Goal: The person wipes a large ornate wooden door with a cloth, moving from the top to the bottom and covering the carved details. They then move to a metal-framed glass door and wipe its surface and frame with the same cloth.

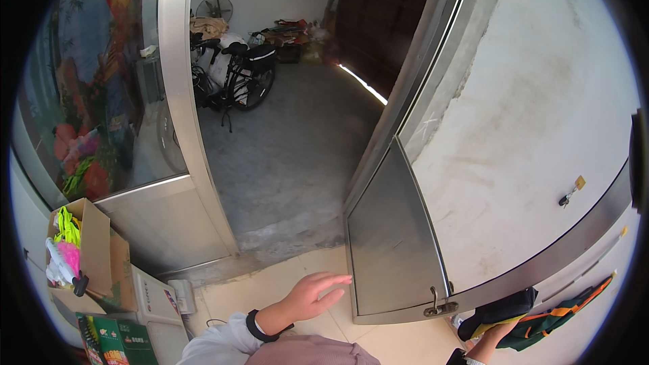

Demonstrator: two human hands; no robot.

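Note:
My left hand (pixel 315 296) is held out over the tiled floor, palm inward, thumb apart from the fingers and nothing in it. A dark watch or band (pixel 261 325) circles that wrist. At lower right, my right hand (pixel 499 333) grips a dark cloth item (pixel 494 313) with a yellow edge; its full shape cannot be made out. Just behind that hand is a dark green garment (pixel 552 322) with orange stripes, by the wall. Between my hands stands a swung-open metal-framed door (pixel 395 243) with a lever handle (pixel 434 305) near my right hand.
Beyond the doorway lies a grey concrete floor (pixel 284 162) with a parked bicycle (pixel 248 73) and a fan (pixel 215 8). At left are a cardboard box (pixel 96 248) of bright items, a white appliance (pixel 157 296) and a green carton (pixel 121 342). Keys (pixel 565 198) hang at right.

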